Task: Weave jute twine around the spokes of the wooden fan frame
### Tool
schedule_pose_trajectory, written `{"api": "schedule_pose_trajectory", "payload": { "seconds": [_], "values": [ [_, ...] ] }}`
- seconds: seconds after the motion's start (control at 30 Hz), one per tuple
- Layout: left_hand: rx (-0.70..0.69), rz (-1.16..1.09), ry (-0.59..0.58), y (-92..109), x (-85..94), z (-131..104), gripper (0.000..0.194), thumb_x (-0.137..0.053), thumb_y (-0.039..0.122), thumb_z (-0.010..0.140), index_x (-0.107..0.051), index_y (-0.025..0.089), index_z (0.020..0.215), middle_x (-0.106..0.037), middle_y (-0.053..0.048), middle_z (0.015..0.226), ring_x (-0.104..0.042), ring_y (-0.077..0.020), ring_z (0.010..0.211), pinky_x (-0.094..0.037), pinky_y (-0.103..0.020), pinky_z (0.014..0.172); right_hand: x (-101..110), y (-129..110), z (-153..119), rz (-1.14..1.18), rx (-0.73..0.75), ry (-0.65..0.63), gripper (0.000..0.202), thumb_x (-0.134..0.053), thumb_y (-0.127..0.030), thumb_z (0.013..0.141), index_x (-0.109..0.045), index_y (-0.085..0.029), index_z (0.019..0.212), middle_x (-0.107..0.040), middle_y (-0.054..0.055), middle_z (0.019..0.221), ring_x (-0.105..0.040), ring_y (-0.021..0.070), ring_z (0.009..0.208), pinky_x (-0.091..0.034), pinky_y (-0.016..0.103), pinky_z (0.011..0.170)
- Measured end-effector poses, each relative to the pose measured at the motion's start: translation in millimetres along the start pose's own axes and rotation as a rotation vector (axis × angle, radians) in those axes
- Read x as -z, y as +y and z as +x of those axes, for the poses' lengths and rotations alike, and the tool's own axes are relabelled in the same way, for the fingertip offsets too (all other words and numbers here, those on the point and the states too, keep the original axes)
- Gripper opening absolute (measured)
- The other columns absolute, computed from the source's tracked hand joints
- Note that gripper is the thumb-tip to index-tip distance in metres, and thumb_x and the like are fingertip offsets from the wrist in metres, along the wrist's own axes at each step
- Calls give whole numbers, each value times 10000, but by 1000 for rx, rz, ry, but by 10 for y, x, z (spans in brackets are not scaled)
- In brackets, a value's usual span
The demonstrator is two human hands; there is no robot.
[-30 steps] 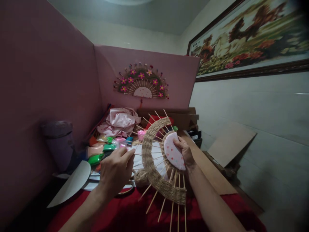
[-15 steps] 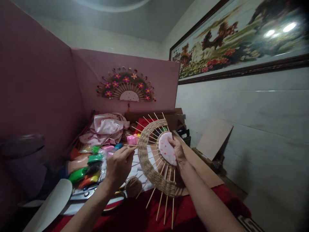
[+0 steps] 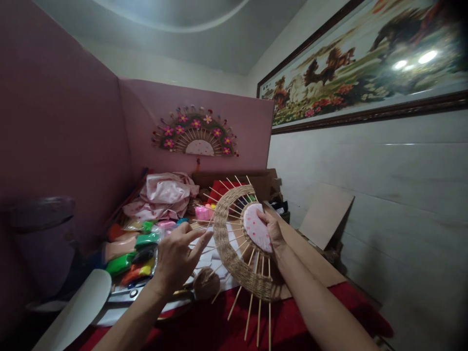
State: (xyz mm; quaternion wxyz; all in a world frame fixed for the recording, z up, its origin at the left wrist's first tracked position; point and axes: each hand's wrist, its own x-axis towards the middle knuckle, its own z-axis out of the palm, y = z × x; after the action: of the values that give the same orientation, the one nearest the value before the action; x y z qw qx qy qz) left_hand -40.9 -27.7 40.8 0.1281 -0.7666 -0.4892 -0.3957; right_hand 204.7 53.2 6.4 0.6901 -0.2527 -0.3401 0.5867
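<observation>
My right hand [image 3: 272,231] grips the straight edge of a half-round centre pad [image 3: 256,224], white with pink dots, with the thumb on its face. Thin sticks [image 3: 249,304] fan out from the pad, and a curved band of woven brown twine [image 3: 224,243] runs across them. My left hand [image 3: 181,256] is beside the band's left edge, thumb and index fingertips pinched together on a thin strand of twine. Below, a ball of twine [image 3: 206,283] lies near my left wrist.
Colourful clay packets [image 3: 122,263], scissors [image 3: 126,295] and crumpled pink cloth [image 3: 170,190] lie on the left. A finished flowered fan [image 3: 199,131] hangs on the pink panel. Cardboard [image 3: 307,248] rests on the red cloth [image 3: 360,304] at right.
My left hand has turned, its thumb and index finger now stretched towards the band. The view has shifted slightly; my right hand keeps its grip on the pad.
</observation>
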Motion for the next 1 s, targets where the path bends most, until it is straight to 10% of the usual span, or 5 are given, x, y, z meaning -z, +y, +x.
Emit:
{"api": "schedule_pose_trajectory", "payload": {
  "seconds": [0.2,0.6,1.0],
  "values": [
    [101,-163,-4,-79,43,42,379,-439,519,802,-718,264,766,-460,-11,622,-441,-138,586,-267,-263,561,29,0,16,4,15,22,185,-632,-218,680,-610,-157,853,-689,32,689,-635,169,554,-526,287,538],
    [791,-1348,-334,-203,-204,89,866,-369,826,556,-705,59,778,-491,-54,563,-308,-83,466,-134,-213,411,-70,-46,-68,99,-163,35,152,-546,-224,744,-625,-115,815,-692,80,674,-646,180,562,-533,299,560],
    [645,-1436,-348,-163,-249,50,322,-663,394,687,-643,120,853,-158,92,516,-87,-29,440,-47,-190,409,-13,52,29,46,-18,72,170,-570,-218,711,-604,-149,863,-688,48,653,-641,195,536,-539,340,559]
  ]
}}
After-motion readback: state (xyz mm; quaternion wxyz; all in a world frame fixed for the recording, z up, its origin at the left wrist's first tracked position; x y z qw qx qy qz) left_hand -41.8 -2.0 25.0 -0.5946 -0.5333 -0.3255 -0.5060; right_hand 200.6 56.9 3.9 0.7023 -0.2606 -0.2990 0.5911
